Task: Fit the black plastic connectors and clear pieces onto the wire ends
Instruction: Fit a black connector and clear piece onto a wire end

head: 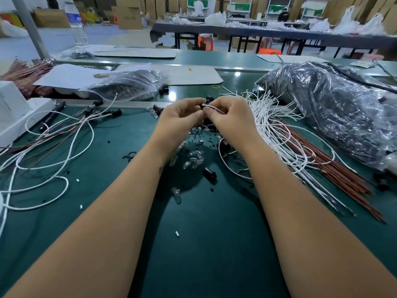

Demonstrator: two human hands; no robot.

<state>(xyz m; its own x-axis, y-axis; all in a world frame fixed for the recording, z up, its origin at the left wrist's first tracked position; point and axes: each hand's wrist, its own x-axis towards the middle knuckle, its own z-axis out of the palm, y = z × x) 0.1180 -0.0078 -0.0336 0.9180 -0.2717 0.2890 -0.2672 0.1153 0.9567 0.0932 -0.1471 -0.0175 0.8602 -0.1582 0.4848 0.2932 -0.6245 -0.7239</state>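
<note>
1. A black connector point(204, 106) is sitting between the two hands, above the middle of the green surface point(214, 244), with a pale wire point(216, 109) running out of it to the right
2. The left hand point(182, 119) is curling its fingers and thumb round the connector from the left, pinching it
3. The right hand point(231, 117) is pinching the pale wire just beside the connector, its fingertips touching those of the left hand
4. Under and just in front of the hands a loose heap of clear pieces point(193, 159) and black connectors is lying on the surface; one black connector point(210, 173) is lying nearer the person, and a single clear piece point(176, 194) is lying nearer still
5. To the right of the hands a bundle of white wires point(275, 130) is fanning out, and beside it, further right, a bundle of red-brown wires point(335, 168) is lying
6. To the left, wires with black connectors already on their ends point(96, 112) are lying in loose loops
7. Beyond the hands a clear plastic bag point(133, 84) holding dark parts is resting on the surface, and at the right a large dark plastic bag point(333, 108) is lying
8. A white box point(15, 110) is standing at the left edge, and a water bottle point(76, 24) is standing further back
</note>
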